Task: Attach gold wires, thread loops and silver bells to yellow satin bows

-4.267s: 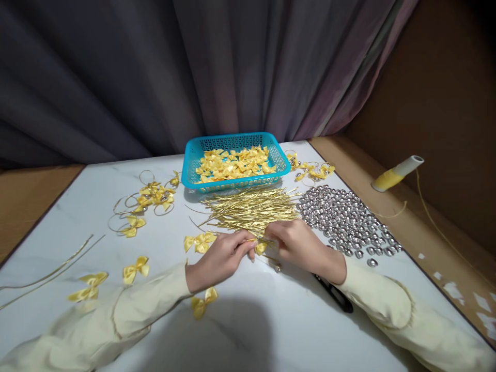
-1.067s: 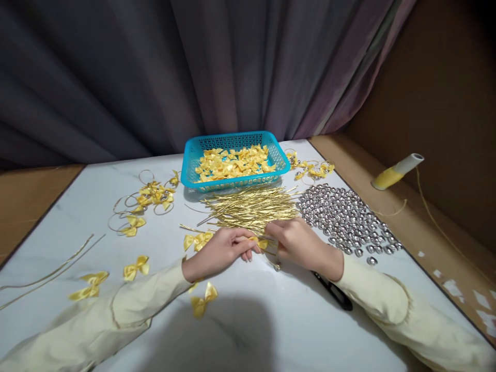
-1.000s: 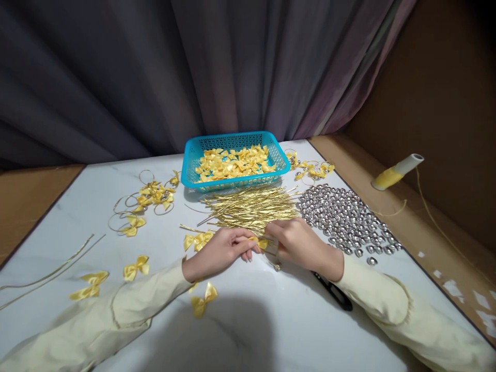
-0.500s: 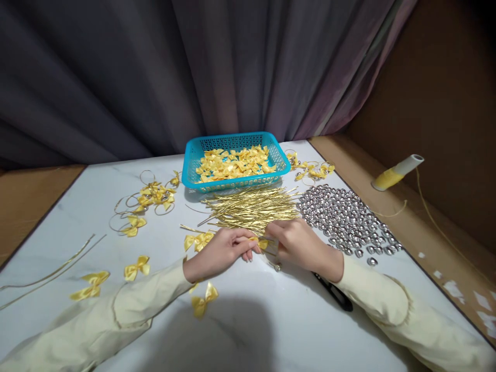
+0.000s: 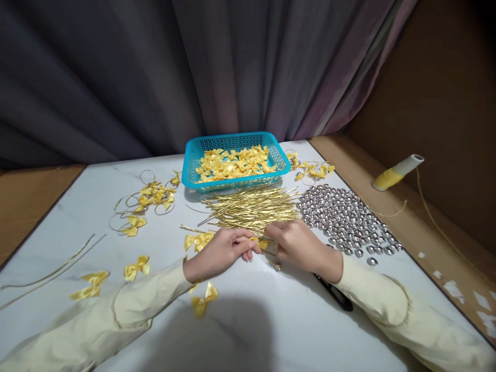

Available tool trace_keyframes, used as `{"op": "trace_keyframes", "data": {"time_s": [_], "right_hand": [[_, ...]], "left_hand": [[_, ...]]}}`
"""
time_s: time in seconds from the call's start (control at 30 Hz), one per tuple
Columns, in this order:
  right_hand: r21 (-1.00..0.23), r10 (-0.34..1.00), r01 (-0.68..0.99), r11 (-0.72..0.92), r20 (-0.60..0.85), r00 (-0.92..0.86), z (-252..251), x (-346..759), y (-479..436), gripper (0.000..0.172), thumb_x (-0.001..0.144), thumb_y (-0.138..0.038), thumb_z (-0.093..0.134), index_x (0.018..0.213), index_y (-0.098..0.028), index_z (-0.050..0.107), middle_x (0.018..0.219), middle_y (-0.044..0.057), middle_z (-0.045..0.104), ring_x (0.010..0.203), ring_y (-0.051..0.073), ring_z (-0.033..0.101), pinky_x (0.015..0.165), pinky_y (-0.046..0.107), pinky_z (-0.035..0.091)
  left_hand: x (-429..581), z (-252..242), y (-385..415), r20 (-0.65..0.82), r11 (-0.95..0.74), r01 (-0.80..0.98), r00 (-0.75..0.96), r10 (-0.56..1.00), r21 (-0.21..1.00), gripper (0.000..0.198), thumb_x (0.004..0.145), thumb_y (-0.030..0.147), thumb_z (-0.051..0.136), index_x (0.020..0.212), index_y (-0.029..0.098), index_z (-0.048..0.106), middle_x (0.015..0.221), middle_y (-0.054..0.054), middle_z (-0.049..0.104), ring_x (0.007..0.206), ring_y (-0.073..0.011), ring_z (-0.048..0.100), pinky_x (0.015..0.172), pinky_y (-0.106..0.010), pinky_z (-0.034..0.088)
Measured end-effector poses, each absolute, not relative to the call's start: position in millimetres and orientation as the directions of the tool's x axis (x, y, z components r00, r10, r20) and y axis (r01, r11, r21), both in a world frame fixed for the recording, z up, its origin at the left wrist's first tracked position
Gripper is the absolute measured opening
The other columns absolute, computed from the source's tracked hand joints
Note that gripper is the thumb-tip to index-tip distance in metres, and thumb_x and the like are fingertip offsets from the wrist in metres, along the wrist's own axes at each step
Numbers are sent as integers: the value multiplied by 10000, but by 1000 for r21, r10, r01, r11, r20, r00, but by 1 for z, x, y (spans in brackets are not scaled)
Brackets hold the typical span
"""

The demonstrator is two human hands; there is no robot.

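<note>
At centre, left hand (image 5: 221, 251) pinches a yellow bow (image 5: 263, 244); right hand (image 5: 298, 245) curls, grip hidden. Bow-trimmed loops (image 5: 155, 196), left, look finished; loose bows (image 5: 232, 164), upper centre, look unused.

The basket (image 5: 217, 184) is standing on the table (image 5: 302, 325), holding bows (image 5: 232, 164), a curtain (image 5: 228, 72) hanging behind it. Wires (image 5: 256, 209) are lying just before it, the left hand (image 5: 220, 251) and right hand (image 5: 300, 245) working farther before it. Looped bows (image 5: 155, 196) are flanking it; beads (image 5: 341, 217) are spreading to its right front, a spool (image 5: 396, 173) sitting well right.
</note>
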State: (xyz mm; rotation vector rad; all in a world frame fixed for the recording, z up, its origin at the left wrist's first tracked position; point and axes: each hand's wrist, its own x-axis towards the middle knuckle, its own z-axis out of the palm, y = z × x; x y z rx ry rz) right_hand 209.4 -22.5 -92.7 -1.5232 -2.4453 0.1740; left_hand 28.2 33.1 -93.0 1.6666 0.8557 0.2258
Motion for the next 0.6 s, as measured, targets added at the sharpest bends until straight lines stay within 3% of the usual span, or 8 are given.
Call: {"op": "trace_keyframes", "data": {"time_s": [0.6], "right_hand": [[-190,895,876,444,149,-421,-93,208,-23,151,634,-64,449,723,-159,525,640,11,557,499,112,390,506,277,149]], "left_hand": [[28,-93,32,-288,-39,404,713,639,914,178,824,265,523,788,133,636,696,-18,668,603,-113,572,603,-217,460]]}}
